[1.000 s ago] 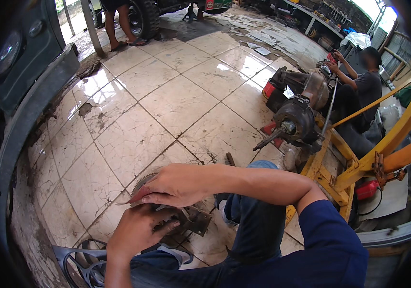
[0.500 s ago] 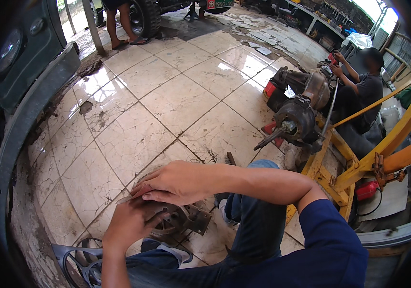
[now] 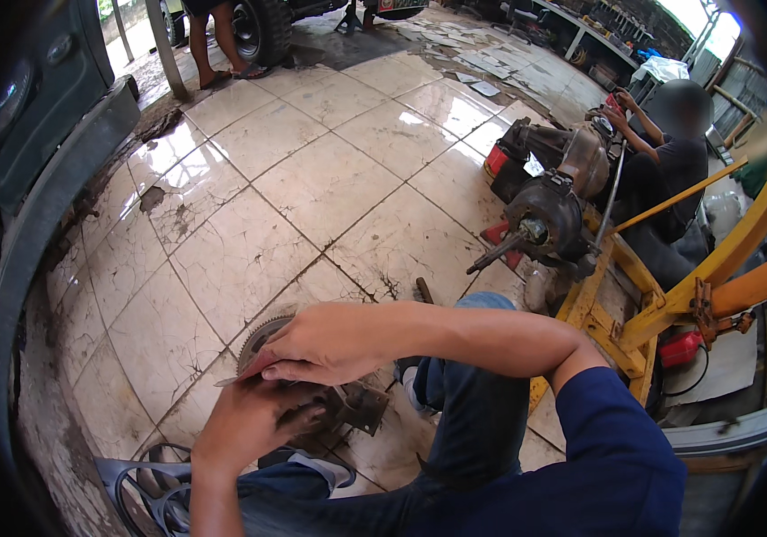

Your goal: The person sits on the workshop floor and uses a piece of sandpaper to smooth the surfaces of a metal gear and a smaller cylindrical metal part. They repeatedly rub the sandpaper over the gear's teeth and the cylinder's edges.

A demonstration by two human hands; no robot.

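Observation:
Between my legs, a round metal part with a toothed rim, like a flywheel [image 3: 261,338], sits low near the tiled floor. A dark metal bracket [image 3: 367,408] shows at its right side. My right hand [image 3: 316,347] reaches across from the right, its fingers closed on a thin reddish sheet [image 3: 261,365] that looks like sandpaper. Below it, my left hand [image 3: 244,419] bends over the near side of the toothed wheel, thumb apart from the fingers. The right hand partly covers the left fingertips. Both hands hide the middle of the wheel.
A greasy axle assembly [image 3: 549,210] stands at the right by a yellow steel frame [image 3: 625,336]. Beyond it a person [image 3: 679,157] sits working. A vehicle bumper [image 3: 52,242] borders the left. A grey spoked plastic piece [image 3: 146,488] lies at lower left. Another person's legs [image 3: 222,40] stand far back.
More of the toothed rim now shows beyond my right hand. The left fingers have shifted slightly over the part. The whole view has moved a little; the sheet stays in the right hand.

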